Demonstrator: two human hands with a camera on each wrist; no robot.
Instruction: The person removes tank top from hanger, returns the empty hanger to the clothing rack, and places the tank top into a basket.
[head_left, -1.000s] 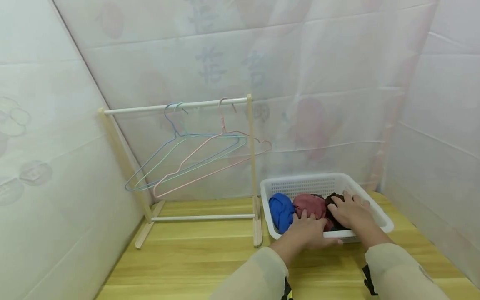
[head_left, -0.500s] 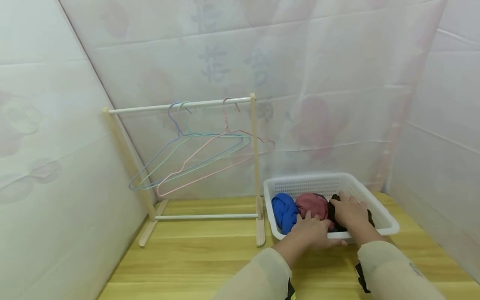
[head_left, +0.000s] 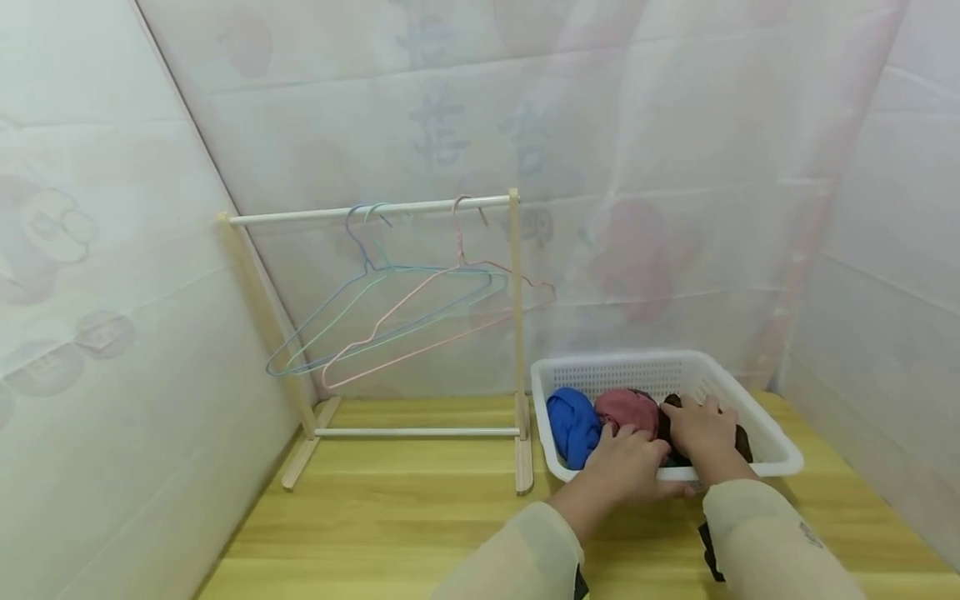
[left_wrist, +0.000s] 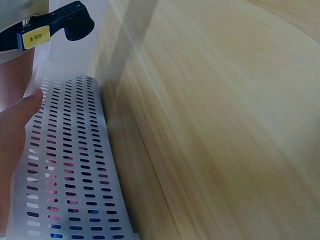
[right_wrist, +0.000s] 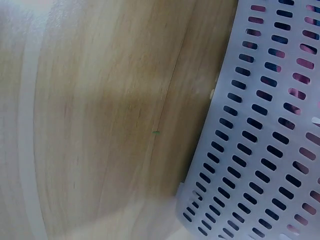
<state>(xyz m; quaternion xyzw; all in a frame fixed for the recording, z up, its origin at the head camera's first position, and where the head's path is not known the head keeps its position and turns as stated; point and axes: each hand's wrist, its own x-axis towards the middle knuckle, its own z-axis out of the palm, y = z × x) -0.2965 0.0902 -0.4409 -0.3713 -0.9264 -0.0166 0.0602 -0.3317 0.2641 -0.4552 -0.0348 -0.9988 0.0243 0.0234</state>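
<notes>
In the head view a white plastic basket (head_left: 780, 467) holds bunched cloths: a blue one (head_left: 573, 427) at the left, a dusty red one (head_left: 628, 408) in the middle and a dark brown one (head_left: 742, 443) at the right. My left hand (head_left: 626, 467) reaches over the front rim, its fingers resting against the red cloth. Its thumb lies outside the basket, as the left wrist view also shows beside the slotted wall (left_wrist: 70, 150). My right hand (head_left: 705, 433) lies spread over the brown cloth, which its palm partly hides. The right wrist view shows only basket and table.
Left of the basket stands a wooden rack (head_left: 517, 333) with a white top rail. From it hang a blue hanger (head_left: 315, 317), a green hanger (head_left: 345, 308) and a pink hanger (head_left: 412, 357). White sheeting (head_left: 660, 150) surrounds the wood-grain table (head_left: 390, 525).
My right hand has shifted left over the basket, and brown cloth now shows to its right. The left hand stays at the front rim. The head view has turned slightly left.
</notes>
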